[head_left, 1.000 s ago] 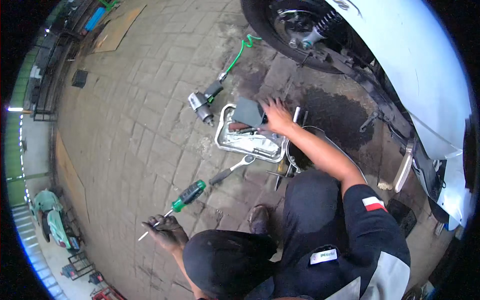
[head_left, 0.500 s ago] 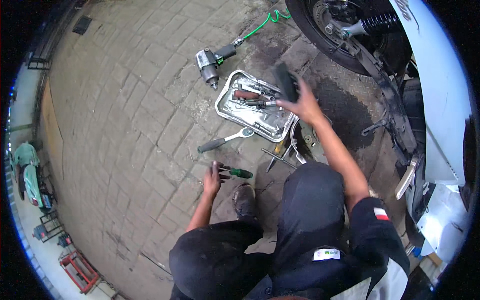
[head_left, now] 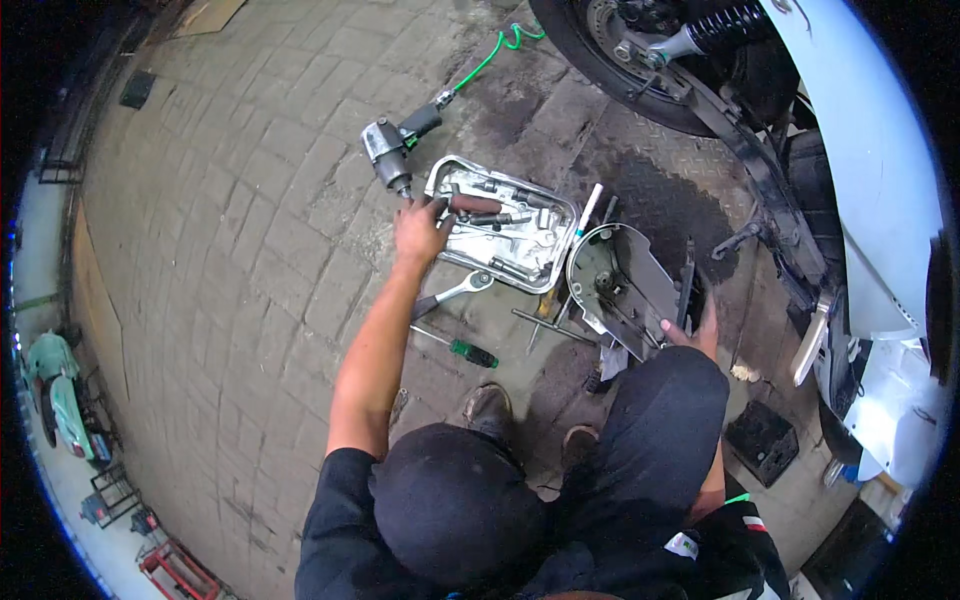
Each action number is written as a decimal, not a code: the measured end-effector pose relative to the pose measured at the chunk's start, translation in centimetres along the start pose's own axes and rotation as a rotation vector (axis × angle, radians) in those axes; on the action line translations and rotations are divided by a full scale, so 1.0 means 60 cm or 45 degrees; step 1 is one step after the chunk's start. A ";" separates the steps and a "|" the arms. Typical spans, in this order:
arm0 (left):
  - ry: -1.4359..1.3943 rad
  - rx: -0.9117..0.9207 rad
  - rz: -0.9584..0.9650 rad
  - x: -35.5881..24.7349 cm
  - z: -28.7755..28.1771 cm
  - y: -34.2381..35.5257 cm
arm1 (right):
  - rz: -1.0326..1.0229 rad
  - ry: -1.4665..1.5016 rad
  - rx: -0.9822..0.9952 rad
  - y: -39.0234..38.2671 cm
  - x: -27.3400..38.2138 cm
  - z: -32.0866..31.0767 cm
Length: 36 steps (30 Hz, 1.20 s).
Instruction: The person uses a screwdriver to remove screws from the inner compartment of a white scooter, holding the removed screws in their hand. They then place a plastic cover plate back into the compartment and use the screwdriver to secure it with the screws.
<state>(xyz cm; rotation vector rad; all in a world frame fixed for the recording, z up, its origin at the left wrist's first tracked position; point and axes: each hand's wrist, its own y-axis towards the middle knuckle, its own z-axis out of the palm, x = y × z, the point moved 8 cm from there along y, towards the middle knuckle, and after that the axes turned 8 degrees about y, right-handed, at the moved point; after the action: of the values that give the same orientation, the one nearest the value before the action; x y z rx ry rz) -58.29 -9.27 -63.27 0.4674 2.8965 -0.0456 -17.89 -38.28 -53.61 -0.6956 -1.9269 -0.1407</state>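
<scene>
My left hand reaches over the left rim of a metal tray, fingers curled beside a tool with a red-brown grip. What those fingers pinch is hidden. Sockets and wrenches lie in the tray. By my right knee, my right hand has thumb and fingers around the lower end of a narrow black block, seen edge-on. Left of that hand rests a rounded metal cover. A green-handled screwdriver lies on the paving below a ratchet.
An impact wrench with a green coiled hose lies beyond the tray. A T-shaped bar lies before the cover. At right stand a motorcycle's wheel and pale panel; a black pad lies below.
My left hand has let go of the screwdriver and moved up to the tray. My right hand has drawn back from above the tray toward my right knee with the black block.
</scene>
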 end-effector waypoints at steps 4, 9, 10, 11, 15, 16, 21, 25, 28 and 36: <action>-0.005 0.049 -0.031 -0.017 0.038 0.022 | 0.096 -0.237 -0.080 -0.025 -0.022 -0.042; 0.154 0.234 0.033 -0.030 0.054 0.045 | 0.084 -0.093 -0.241 -0.074 -0.038 -0.083; 0.231 0.298 0.028 -0.033 0.061 0.050 | 0.036 -0.210 -0.314 -0.086 -0.059 -0.104; 0.278 0.335 0.050 -0.029 0.067 0.057 | 0.036 -0.211 -0.324 -0.094 -0.084 -0.118; 0.197 0.400 0.009 -0.018 0.074 0.067 | -0.008 -0.146 -0.299 -0.102 -0.079 -0.134; 0.188 0.389 0.020 -0.020 0.081 0.063 | -0.078 -0.194 -0.259 -0.104 -0.043 -0.129; 0.179 0.395 0.024 -0.024 0.122 0.057 | -0.012 -0.484 -0.256 -0.135 0.078 -0.148; 0.080 0.416 -0.009 -0.021 0.109 0.073 | -0.178 -0.529 -0.252 -0.178 0.149 -0.196; -0.077 0.314 -0.102 -0.020 0.045 0.080 | -0.289 -0.436 -0.255 -0.213 0.237 -0.238; -0.727 0.061 -0.379 0.112 0.013 0.012 | 0.123 0.086 0.147 -0.297 0.265 -0.176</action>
<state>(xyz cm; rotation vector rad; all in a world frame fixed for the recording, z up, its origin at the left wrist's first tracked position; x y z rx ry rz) -64.15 -6.58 -65.45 0.0117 2.3758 -0.2500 -23.58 -50.69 -31.36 -0.6963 -1.8177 0.0076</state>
